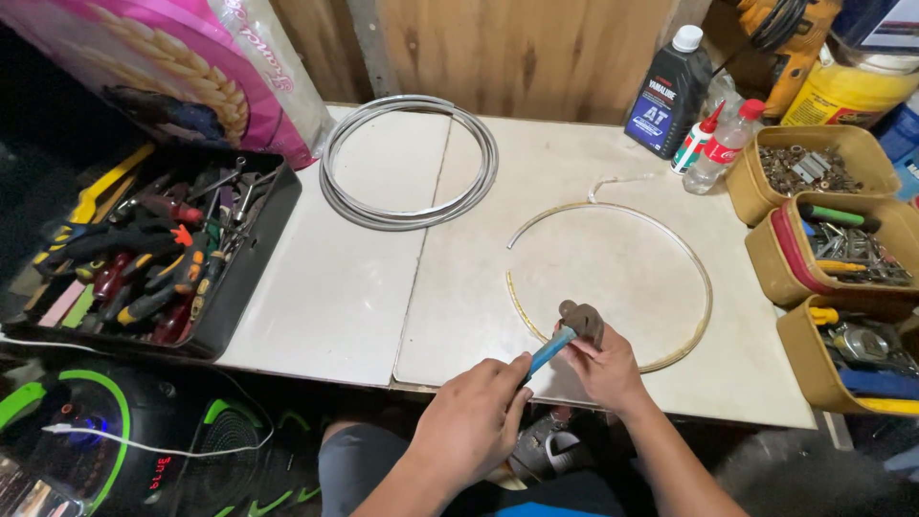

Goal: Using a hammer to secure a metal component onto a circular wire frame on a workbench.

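A pair of rusty cutters with blue handles [567, 330] sits at the near edge of the white table [335, 287]. My left hand [474, 416] grips the blue handles. My right hand [603, 369] is closed just beside the cutter head, fingers on the thin yellowish cable loop [704, 278] that lies curved in a wide ring on the table. The cutter jaws meet that loop at its near side. A coil of grey cable [410, 161] lies farther back on the table.
A black tray of screwdrivers and pliers [163, 254] stands at the left. Yellow tubs of screws and small tools [833, 244] line the right edge. A dark oil bottle [668, 94] and a clear plastic bottle [723, 148] stand at the back right.
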